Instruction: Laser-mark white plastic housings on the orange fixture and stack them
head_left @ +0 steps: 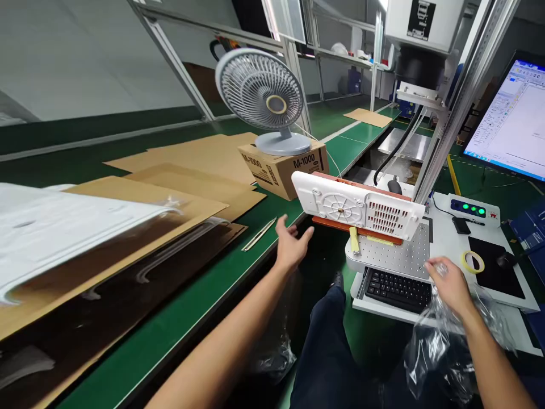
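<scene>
My left hand (293,243) is in the air by the green bench's edge, fingers apart with nothing between them, just left of a white plastic panel (357,205). The panel has a round ribbed pattern and a slotted grille. It leans on an orange-red support above a perforated metal plate (394,254), and a yellow clip (354,241) sits at its lower edge. My right hand (450,284), at the plate's right corner, is closed on a crumpled clear plastic bag (438,346) that hangs down below it.
On the green bench (179,309) lie cardboard sheets with white panels (76,218) at the left. A grey fan (261,94) stands on a cardboard box (276,173). A keyboard (398,289), tape roll (472,262) and monitor (511,122) are at the right.
</scene>
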Tool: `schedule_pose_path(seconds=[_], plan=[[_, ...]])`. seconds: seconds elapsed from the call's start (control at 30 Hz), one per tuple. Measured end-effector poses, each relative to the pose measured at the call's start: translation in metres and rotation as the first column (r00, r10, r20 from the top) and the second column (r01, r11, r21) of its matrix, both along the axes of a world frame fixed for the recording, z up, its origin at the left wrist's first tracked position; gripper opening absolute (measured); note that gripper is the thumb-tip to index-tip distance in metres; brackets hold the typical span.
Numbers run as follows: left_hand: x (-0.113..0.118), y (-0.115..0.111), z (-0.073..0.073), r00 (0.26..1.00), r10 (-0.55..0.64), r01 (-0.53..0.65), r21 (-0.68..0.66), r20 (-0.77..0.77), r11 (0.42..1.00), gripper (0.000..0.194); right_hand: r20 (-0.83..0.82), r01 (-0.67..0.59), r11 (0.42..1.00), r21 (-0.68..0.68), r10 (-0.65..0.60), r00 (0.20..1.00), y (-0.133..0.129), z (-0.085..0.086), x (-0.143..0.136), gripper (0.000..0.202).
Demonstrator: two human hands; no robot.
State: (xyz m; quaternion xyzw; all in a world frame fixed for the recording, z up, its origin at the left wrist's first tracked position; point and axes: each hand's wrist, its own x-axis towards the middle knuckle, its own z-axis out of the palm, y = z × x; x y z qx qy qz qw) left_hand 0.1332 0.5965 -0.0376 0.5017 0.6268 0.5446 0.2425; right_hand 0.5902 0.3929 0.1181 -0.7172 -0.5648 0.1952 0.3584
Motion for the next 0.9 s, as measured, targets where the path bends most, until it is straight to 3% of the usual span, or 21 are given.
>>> schedule_pose_path(seconds=[0.07,0.17,0.27,0.37,0.47,0.57,0.73,0.9], plan=[[0.011,-0.043,-0.042,0.995,-0.07,0.05,-0.24,-0.077,0.97,0.097,-0.081,-0.011,0.998,-0.056,0.006,0.997,-0.052,-0.016,0.014,0.048],[0.038,-0.105,-0.103,0.96,-0.258,0.179,-0.471,-0.108,0.864,0.058,-0.087,0.098,0.982,-0.16,-0.113,0.99,-0.107,-0.06,0.03,0.055],[0.071,-0.157,-0.148,0.872,-0.469,0.29,-0.623,-0.141,0.727,0.039,-0.016,0.195,0.959,-0.207,-0.203,0.979,-0.13,-0.11,0.04,0.052],[0.098,-0.194,-0.176,0.777,-0.588,0.268,-0.727,-0.225,0.632,0.05,0.056,0.212,0.972,-0.103,-0.207,0.977,-0.126,-0.142,0.043,0.04],[0.114,-0.214,-0.19,0.699,-0.646,0.202,-0.782,-0.307,0.59,0.058,0.173,0.166,0.985,-0.037,-0.158,0.972,-0.109,-0.152,0.041,0.027],[0.117,-0.222,-0.196,0.648,-0.677,0.169,-0.801,-0.349,0.575,0.058,0.299,0.179,0.974,-0.138,-0.131,0.945,-0.091,-0.149,0.039,0.022],[0.111,-0.227,-0.198,0.632,-0.677,0.149,-0.798,-0.378,0.584,0.058,0.418,0.192,0.926,-0.325,-0.041,0.907,-0.073,-0.143,0.046,0.024],[0.11,-0.227,-0.196,0.642,-0.661,0.153,-0.78,-0.389,0.607,0.059,0.412,0.16,0.918,-0.363,0.005,0.911,-0.067,-0.147,0.057,0.014]])
